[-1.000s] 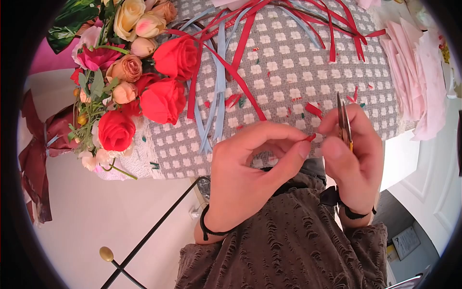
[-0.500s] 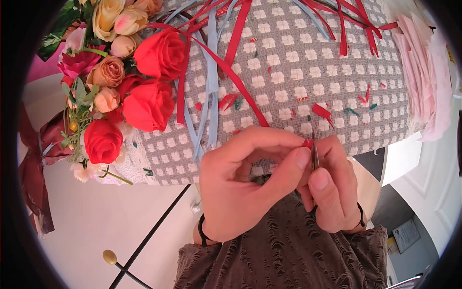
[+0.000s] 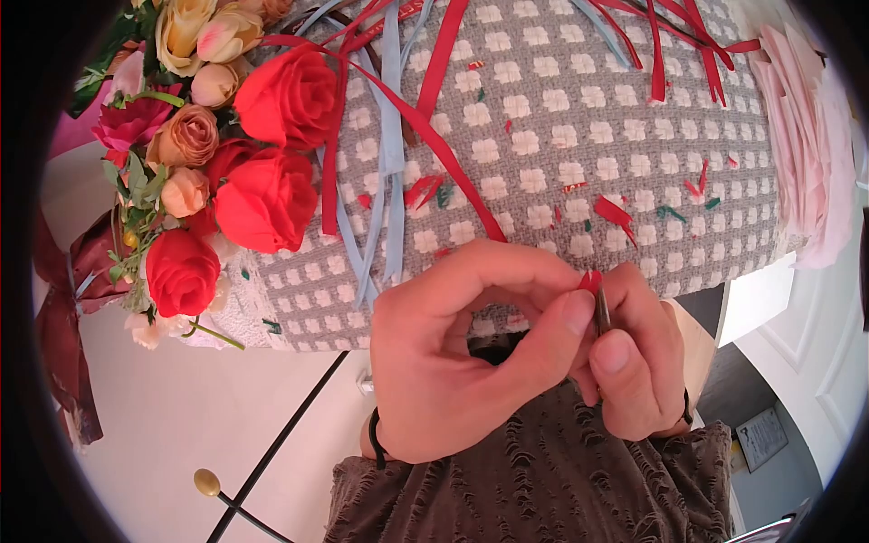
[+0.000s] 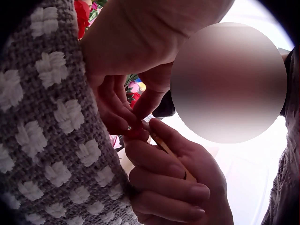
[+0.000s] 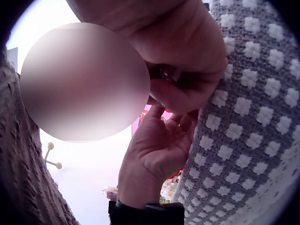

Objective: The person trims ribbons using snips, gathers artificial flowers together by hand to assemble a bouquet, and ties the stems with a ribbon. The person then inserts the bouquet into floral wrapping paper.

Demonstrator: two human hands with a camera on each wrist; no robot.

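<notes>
At the near edge of the grey-and-white woven tablecloth [image 3: 561, 136], my left hand [image 3: 471, 353] pinches the end of a long red ribbon [image 3: 425, 127] between thumb and forefinger. The ribbon's tip [image 3: 590, 281] shows red at my fingertips, and again in the left wrist view [image 4: 136, 133]. My right hand [image 3: 634, 362] grips small scissors [image 3: 601, 309], their blades against that ribbon tip. The two hands touch. In the left wrist view the right hand's fingers [image 4: 168, 187] curl round the scissors' yellowish handle [image 4: 176, 159]. The right wrist view shows my left hand [image 5: 159, 150] beside the cloth.
A bunch of red, peach and cream artificial roses [image 3: 244, 154] lies at the table's left. Light blue ribbons [image 3: 389, 136] and more red ribbons [image 3: 670, 45] cross the cloth, with small ribbon scraps [image 3: 615, 213] scattered. Pink paper sheets [image 3: 815, 136] lie at the right.
My right hand has moved left with the scissors and joined the left hand, bringing the blades onto the ribbon tip. The view has shifted a little.
</notes>
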